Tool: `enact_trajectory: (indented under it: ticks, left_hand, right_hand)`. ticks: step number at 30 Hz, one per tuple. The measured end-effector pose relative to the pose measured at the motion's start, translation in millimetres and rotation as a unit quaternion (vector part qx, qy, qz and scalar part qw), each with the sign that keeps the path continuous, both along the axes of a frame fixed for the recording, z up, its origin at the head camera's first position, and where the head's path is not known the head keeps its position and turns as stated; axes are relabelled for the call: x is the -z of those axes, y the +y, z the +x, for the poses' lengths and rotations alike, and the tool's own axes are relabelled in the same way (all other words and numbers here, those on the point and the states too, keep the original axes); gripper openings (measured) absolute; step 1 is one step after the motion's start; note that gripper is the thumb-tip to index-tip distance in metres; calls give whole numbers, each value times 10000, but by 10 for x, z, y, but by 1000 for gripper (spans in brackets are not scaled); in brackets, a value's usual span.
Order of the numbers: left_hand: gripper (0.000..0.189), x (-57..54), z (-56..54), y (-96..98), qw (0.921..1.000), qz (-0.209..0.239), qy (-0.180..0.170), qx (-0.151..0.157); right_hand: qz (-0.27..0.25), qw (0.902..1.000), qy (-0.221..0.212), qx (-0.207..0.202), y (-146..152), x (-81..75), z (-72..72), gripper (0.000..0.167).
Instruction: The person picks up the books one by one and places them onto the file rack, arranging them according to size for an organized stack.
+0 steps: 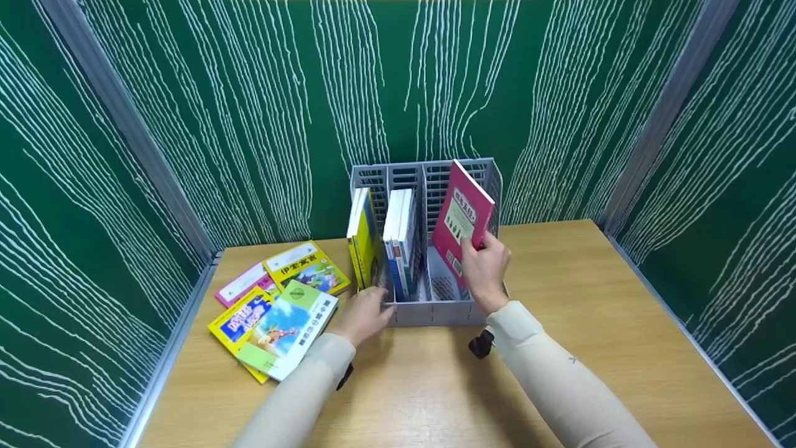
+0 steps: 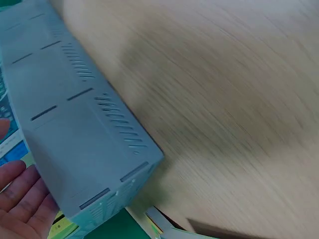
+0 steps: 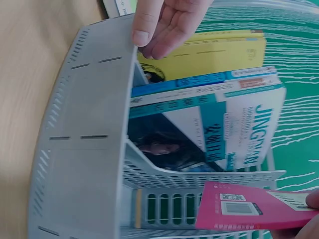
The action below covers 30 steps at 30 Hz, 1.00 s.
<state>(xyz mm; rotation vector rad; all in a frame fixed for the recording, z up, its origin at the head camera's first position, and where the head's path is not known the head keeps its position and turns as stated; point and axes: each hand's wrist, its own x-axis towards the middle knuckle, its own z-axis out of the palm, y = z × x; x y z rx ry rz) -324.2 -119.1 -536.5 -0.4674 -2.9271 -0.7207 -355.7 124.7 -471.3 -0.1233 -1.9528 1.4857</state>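
My right hand (image 1: 487, 267) grips a pink book (image 1: 463, 218) by its near edge, tilted, in the right compartment of a grey desk file organizer (image 1: 435, 314). The right wrist view shows the pink book's barcode end (image 3: 239, 207) partly over that compartment. At the organizer's front left, my left hand (image 1: 365, 317) has its thumb and loosely bent fingers by the front rim, close to the yellow books (image 1: 368, 242). In the left wrist view these fingers (image 2: 22, 191) appear beside the front panel. White and blue books (image 3: 209, 124) stand upright in the middle compartment.
On the wooden table (image 1: 597, 348), left of the organizer, several books lie loosely overlapped: a green and white one (image 1: 289, 326), yellow ones (image 1: 308, 267) and a pink one (image 1: 245, 283). Green walls with white wavy lines (image 1: 404, 81) close in the back and sides.
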Motion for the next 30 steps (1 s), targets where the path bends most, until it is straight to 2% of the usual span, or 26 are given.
enact_trajectory:
  ticks: [6, 11, 15, 20, 25, 30]
  left_hand:
    - [31, 68, -22, 19, 9965, -769, 310, 89]
    - [25, 115, -22, 21, 9911, -1139, 689, 84]
    - [27, 153, -36, 25, 9879, -1188, 994, 117]
    - [28, 216, -76, 25, 9887, -938, 1157, 172]
    - [32, 238, -89, 26, 9875, -907, 1279, 138]
    - [34, 201, -90, 41, 9898, -944, 1069, 52]
  right_hand:
    - [-321, 9993, -182, -24, -101, 153, -26, 27]
    - [-255, 9994, -165, 149, -213, 314, -68, 24]
    - [-181, 9991, -270, 277, -296, 450, -89, 21]
    - [-11, 9985, -463, 308, -391, 586, -105, 19]
    - [67, 9984, -559, -81, -470, 674, -104, 18]
    - [159, 9936, -852, -717, -478, 750, -127, 17]
